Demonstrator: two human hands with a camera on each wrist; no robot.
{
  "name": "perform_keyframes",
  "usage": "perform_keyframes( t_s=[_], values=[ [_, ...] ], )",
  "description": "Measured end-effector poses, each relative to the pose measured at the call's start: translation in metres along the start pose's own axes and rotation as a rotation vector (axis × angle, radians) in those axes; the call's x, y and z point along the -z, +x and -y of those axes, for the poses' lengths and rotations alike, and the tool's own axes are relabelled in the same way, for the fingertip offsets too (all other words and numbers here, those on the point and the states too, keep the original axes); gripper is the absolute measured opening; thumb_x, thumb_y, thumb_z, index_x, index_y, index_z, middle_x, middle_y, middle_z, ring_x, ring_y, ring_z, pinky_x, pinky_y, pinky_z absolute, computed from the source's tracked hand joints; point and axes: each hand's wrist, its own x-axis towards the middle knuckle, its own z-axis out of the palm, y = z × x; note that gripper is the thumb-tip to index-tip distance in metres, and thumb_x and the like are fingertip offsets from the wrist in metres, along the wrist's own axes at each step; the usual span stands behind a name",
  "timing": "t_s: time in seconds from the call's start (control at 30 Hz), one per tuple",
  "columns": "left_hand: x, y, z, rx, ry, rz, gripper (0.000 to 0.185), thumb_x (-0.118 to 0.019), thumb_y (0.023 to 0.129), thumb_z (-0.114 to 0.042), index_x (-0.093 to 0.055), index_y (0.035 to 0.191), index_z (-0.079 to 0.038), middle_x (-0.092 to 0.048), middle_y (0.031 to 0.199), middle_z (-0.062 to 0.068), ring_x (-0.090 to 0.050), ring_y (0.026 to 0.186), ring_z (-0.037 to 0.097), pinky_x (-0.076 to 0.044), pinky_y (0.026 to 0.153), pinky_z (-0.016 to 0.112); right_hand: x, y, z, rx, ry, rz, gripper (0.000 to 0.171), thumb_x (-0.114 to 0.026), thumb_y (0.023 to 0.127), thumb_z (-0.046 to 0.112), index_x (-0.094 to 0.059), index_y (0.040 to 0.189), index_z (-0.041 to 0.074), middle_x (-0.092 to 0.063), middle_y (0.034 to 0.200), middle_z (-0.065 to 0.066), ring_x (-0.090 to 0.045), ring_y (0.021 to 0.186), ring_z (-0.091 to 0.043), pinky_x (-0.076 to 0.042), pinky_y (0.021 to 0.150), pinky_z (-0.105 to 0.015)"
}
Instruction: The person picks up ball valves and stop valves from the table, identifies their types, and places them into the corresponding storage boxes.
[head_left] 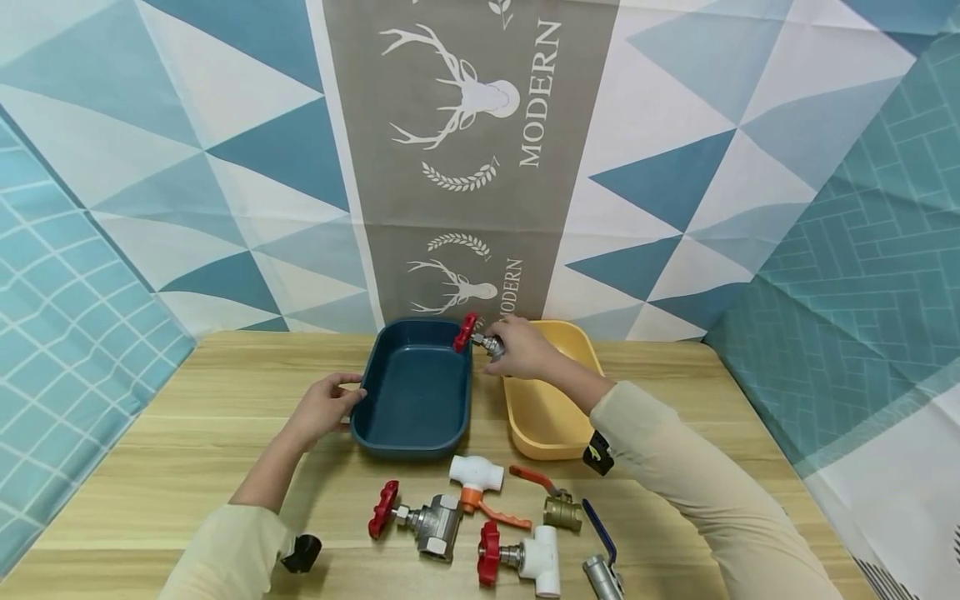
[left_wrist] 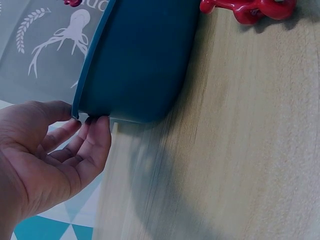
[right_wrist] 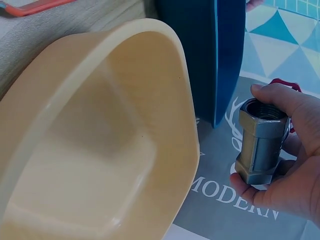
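Note:
My left hand [head_left: 324, 408] pinches the rim of the dark blue plastic bin [head_left: 414, 392] at its left side, the thumb [left_wrist: 52, 111] on the rim and the fingers beneath it. The bin's inside shows nothing in the head view. Above the gap between the blue bin and the yellow bin [head_left: 547, 417], my right hand [head_left: 525, 350] grips a metal gate valve [right_wrist: 261, 142] by its hexagonal-ended body. Its red handwheel [head_left: 465, 332] points left, over the blue bin's far right corner. The palm covers part of the valve.
Several valves lie in front of the bins: a metal one with a red handwheel [head_left: 435, 527], a white one with an orange lever [head_left: 477, 475], a white one with a red handwheel [head_left: 542, 562], a brass one [head_left: 562, 510] and a blue-levered one [head_left: 603, 575]. A patterned cloth wall stands behind.

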Motion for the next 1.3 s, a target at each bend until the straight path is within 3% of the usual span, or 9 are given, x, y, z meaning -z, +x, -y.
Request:
perform_keyframes(
  t_s=[0.6,1.3],
  values=[
    [0.000,-0.002,0.002,0.006,0.007,-0.014,0.043,-0.046,0.099,-0.017,-0.040,0.135,0.003,-0.058,0.108,0.026,-0.064,0.083,0.021,-0.058,0.070,0.039,-0.008,0.009,0.008,0.029,0.002,0.004,0.053,-0.076,0.075,0.028,-0.060,0.119,0.003,-0.057,0.104,-0.012,-0.049,0.091,-0.021,-0.047,0.075,-0.031],
    [-0.001,0.000,0.001,0.006,-0.009,-0.020,0.043,-0.047,0.098,-0.019,-0.041,0.135,0.003,-0.060,0.105,0.021,-0.063,0.078,0.015,-0.058,0.069,0.038,-0.014,0.021,0.018,0.039,0.008,0.019,0.055,-0.076,0.076,0.029,-0.059,0.122,0.005,-0.055,0.113,-0.013,-0.048,0.099,-0.025,-0.047,0.083,-0.035]
  ],
)
